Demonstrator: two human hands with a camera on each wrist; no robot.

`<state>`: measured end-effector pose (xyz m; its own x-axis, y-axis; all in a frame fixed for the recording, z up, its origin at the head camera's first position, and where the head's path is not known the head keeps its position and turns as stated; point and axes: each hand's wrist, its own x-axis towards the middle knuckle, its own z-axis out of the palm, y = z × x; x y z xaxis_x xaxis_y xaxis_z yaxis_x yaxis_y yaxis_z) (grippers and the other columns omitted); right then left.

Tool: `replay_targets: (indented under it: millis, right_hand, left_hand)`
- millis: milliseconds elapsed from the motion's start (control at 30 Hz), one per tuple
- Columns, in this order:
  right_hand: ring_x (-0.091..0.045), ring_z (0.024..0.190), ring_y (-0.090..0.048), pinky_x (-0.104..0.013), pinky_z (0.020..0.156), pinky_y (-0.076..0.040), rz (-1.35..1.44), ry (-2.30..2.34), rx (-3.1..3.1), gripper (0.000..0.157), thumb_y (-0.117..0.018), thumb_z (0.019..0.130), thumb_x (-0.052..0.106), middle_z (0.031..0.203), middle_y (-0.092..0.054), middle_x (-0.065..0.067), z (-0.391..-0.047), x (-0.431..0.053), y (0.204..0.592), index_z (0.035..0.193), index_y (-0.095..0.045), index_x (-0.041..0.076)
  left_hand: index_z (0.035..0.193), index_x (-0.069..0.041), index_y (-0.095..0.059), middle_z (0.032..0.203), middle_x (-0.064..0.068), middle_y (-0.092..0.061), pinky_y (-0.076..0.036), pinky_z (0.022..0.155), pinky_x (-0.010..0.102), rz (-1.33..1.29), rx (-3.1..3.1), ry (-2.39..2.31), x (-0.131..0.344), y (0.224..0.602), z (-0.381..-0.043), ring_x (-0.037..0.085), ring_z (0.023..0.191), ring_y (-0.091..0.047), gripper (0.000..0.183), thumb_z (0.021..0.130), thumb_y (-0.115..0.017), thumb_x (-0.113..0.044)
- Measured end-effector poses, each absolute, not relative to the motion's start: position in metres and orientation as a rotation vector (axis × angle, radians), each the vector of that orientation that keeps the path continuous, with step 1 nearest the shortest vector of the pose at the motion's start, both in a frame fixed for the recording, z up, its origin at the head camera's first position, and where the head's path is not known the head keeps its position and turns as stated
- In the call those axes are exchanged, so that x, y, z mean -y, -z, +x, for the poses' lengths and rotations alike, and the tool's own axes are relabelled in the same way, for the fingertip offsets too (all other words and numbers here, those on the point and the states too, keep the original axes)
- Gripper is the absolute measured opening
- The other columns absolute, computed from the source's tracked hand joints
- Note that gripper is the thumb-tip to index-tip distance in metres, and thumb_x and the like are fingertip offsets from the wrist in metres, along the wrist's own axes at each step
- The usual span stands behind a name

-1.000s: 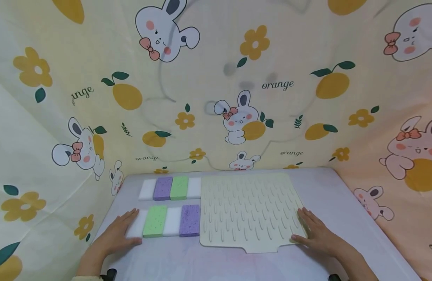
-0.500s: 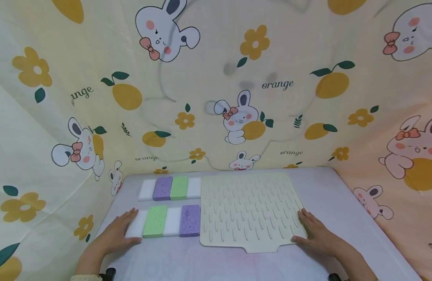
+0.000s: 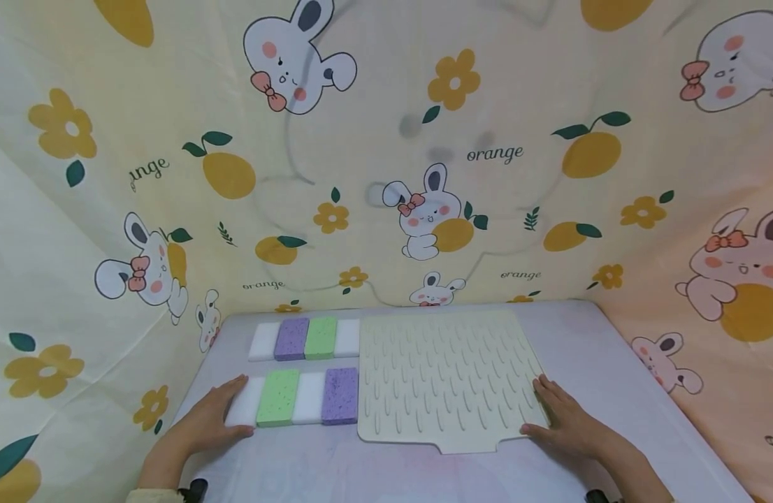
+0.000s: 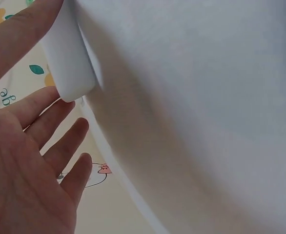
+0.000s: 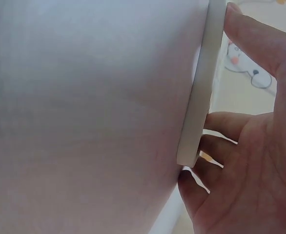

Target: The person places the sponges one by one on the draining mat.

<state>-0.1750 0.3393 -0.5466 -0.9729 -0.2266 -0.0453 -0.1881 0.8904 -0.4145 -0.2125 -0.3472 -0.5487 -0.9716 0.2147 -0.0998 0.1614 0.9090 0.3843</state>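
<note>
My left hand (image 3: 205,423), fingers fairly straight, touches the outer side of a white sponge (image 3: 243,405) at the left end of the front row. In the left wrist view, the thumb and fingertips lie along that white sponge (image 4: 70,58). The front row continues with a green sponge (image 3: 277,398), a white one (image 3: 307,398) and a purple one (image 3: 340,396). My right hand (image 3: 565,423) rests with extended fingers at the right edge of a cream drying mat (image 3: 446,377). The right wrist view shows thumb and fingers along the edge of the mat (image 5: 199,92).
Behind the front row lies a second row: white (image 3: 264,341), purple (image 3: 291,339), green (image 3: 321,338) and white (image 3: 347,338) sponges. The mat's left edge meets both rows. A patterned curtain (image 3: 361,140) stands behind and beside the white table (image 3: 336,468).
</note>
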Motion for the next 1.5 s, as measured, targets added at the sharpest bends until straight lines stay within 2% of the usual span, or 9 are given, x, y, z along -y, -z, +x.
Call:
replay_targets:
  millis: [467, 733, 1000, 1233, 1500]
  right_hand:
    - [-0.054, 0.143, -0.02, -0.074, 0.109, -0.027, -0.309, 0.639, -2.943, 0.109, -0.071, 0.081, 0.064, 0.158, -0.022, -0.032, -0.175, -0.34, 0.549, 0.152, -0.03, -0.008]
    - [-0.054, 0.144, -0.019, -0.074, 0.108, -0.028, -0.296, 0.65, -2.93, 0.109, -0.071, 0.081, 0.064, 0.159, -0.021, -0.032, -0.173, -0.341, 0.549, 0.153, -0.029, -0.007]
    - [-0.054, 0.145, -0.016, -0.075, 0.109, -0.024, -0.263, 0.649, -2.906, 0.111, -0.07, 0.081, 0.065, 0.16, -0.017, -0.031, -0.174, -0.342, 0.548, 0.154, -0.027, -0.006]
    - [-0.055, 0.144, -0.016, -0.075, 0.109, -0.023, -0.281, 0.66, -2.91, 0.11, -0.071, 0.081, 0.063, 0.159, -0.018, -0.033, -0.174, -0.342, 0.55, 0.153, -0.027, -0.008]
    - [-0.054, 0.143, -0.019, -0.071, 0.111, -0.024, -0.333, 0.652, -2.974, 0.112, -0.074, 0.078, 0.063, 0.157, -0.024, -0.033, -0.176, -0.337, 0.549, 0.148, -0.033, -0.014]
  left_hand:
    - [0.154, 0.0, -0.031, 0.155, 0.027, -0.035, -0.028, 0.114, 0.066, 0.236, -2.892, -0.68, 0.346, 0.55, -0.209, 0.051, 0.14, -0.032, 0.116, 0.069, -0.084, -0.059]
    - [0.156, -0.002, -0.028, 0.156, 0.029, -0.03, -0.03, 0.111, 0.069, 0.181, -2.918, -0.623, 0.347, 0.543, -0.206, 0.052, 0.14, -0.031, 0.118, 0.073, -0.075, -0.071]
    - [0.155, 0.002, -0.03, 0.152, 0.034, -0.031, -0.036, 0.107, 0.069, 0.213, -3.032, -0.599, 0.348, 0.53, -0.205, 0.056, 0.134, -0.037, 0.11, 0.079, -0.073, -0.066]
    - [0.155, -0.001, -0.032, 0.153, 0.03, -0.032, -0.039, 0.105, 0.069, 0.205, -3.085, -0.56, 0.334, 0.519, -0.206, 0.053, 0.134, -0.039, 0.11, 0.078, -0.072, -0.069]
    - [0.154, -0.002, -0.035, 0.153, 0.029, -0.036, -0.041, 0.103, 0.067, 0.294, -3.152, -0.555, 0.307, 0.506, -0.208, 0.052, 0.131, -0.044, 0.105, 0.079, -0.074, -0.064]
